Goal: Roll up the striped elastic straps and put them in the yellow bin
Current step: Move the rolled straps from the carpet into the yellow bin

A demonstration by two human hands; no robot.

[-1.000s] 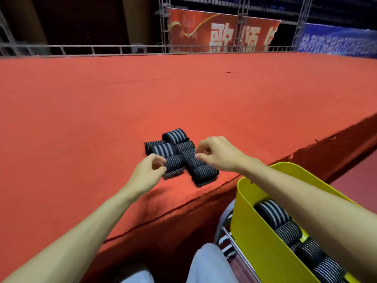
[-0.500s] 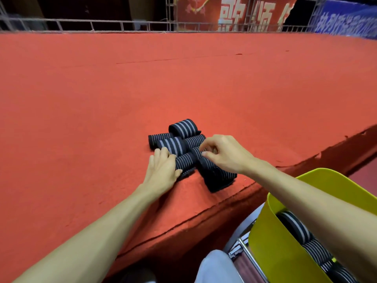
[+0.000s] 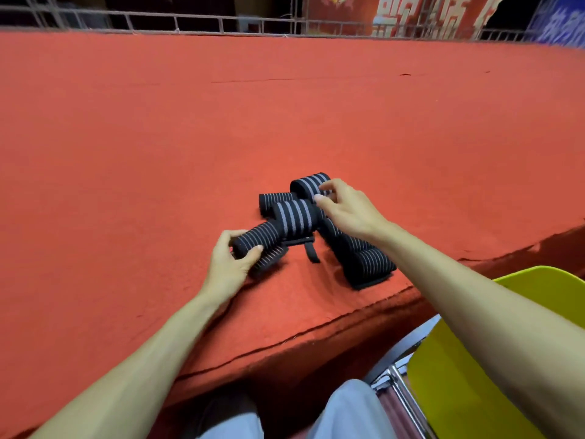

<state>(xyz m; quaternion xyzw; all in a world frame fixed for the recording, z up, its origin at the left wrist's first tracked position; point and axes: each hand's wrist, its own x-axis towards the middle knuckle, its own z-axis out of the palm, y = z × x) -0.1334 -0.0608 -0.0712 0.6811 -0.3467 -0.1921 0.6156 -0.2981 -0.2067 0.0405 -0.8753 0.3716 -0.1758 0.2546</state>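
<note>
A small heap of black straps with grey stripes [image 3: 296, 217] lies on the red carpeted platform [image 3: 158, 153] near its front edge. My left hand [image 3: 232, 264] grips one end of a rolled strap [image 3: 256, 239] at the heap's left side, thumb and fingers curled round it. My right hand [image 3: 345, 207] reaches over the heap, its fingertips pinching at the straps near a rolled one at the back [image 3: 308, 183]. Another strap [image 3: 364, 258] lies loosely looped toward the platform edge. The yellow bin [image 3: 459, 391] stands at the lower right, its inside hidden by my right forearm.
The platform's front edge [image 3: 285, 337] drops off just in front of my knees [image 3: 345, 410]. A metal chair frame [image 3: 399, 381] holds the bin. A metal railing [image 3: 221, 23] and red and blue banners run along the far side.
My left hand went from resting flat on the heap to gripping a rolled strap and pulling it out leftward. My right hand moved further back over the heap. The camera tilted down.
</note>
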